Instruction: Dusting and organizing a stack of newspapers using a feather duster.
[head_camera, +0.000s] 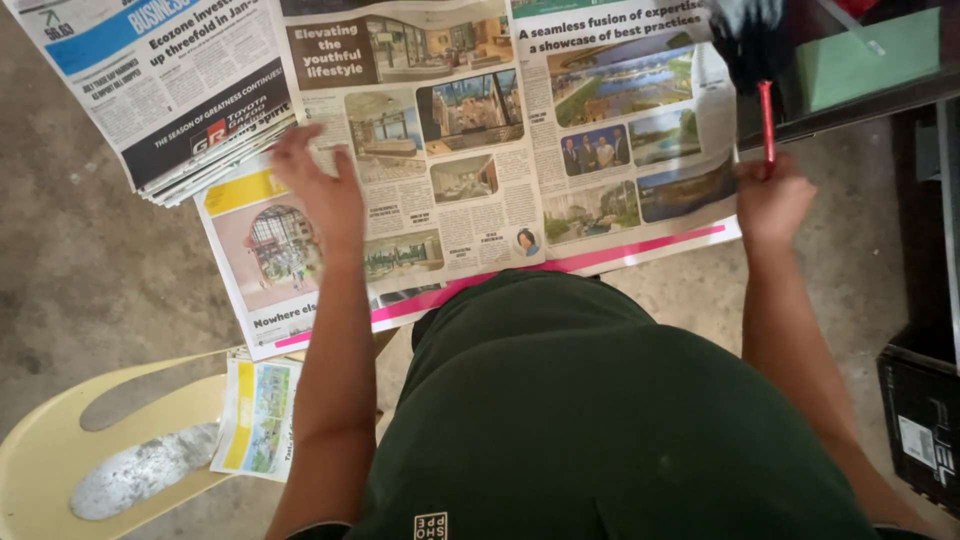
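The open newspaper (520, 150) is thin printed sheet, laid flat, with a pink band along its near edge. It lies directly in front of the person, whose dark green shirt (600, 420) covers the middle of that near edge.

The left hand (318, 190) rests palm down on the left page, fingers spread and flat, gripping nothing. The right hand (770, 200) sits at the right edge of the sheet, fingers curled closed around a slim red stick (766, 125) that stands upright out of the fist. Whether the stick is a pen or a brush handle cannot be made out; its far end meets a blurred dark mass.

A stack of folded newspapers (170, 90) lies at far left, overlapping the open sheet. A pale yellow plastic chair (60, 450), smooth and curved, stands near left with a small folded leaflet (258, 415) on its seat edge.

Bare rough concrete floor (90, 270) lies open at left and between the right forearm and a black box (920, 420), cut off by the right border. A green sheet (865, 60) lies at far right on a dark surface, partly out of frame.
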